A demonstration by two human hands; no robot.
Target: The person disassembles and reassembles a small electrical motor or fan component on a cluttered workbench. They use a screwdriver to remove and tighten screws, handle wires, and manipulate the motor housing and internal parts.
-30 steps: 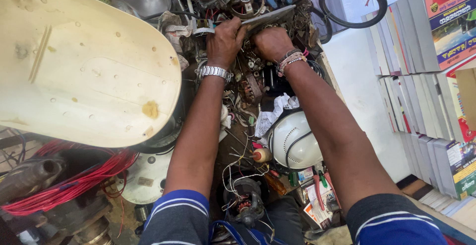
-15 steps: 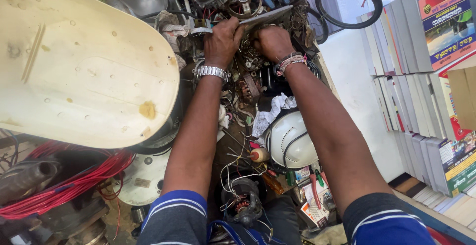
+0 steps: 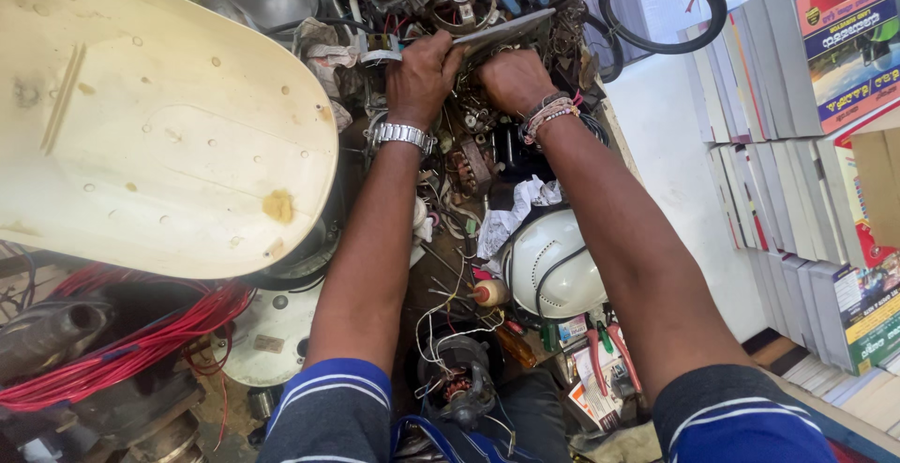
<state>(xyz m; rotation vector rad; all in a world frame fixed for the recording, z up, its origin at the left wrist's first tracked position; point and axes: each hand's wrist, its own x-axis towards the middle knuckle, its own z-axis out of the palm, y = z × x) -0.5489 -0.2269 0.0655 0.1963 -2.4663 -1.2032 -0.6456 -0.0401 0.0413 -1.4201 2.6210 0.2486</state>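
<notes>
Up at the far edge of the cluttered bench [image 3: 441,266], both hands meet on a flat grey metal plate [image 3: 502,30] that lies across a heap of motor parts. The left hand [image 3: 424,67], with a steel wristwatch [image 3: 401,135] below it, is closed over the plate's near-left end, knuckles up. The right hand [image 3: 511,79], ringed by thread bracelets [image 3: 548,114], curls just beside it under the plate's near edge; whether it actually pinches the plate I cannot tell. The plate looks thin, rigid and light, probably with sharp edges and a slick surface, so a grip along the long flat sides with thumbs on top seems safest. A white domed cover [image 3: 553,261] sits between the forearms, and a large cream plastic shell [image 3: 159,126] fills the bench's left side.
</notes>
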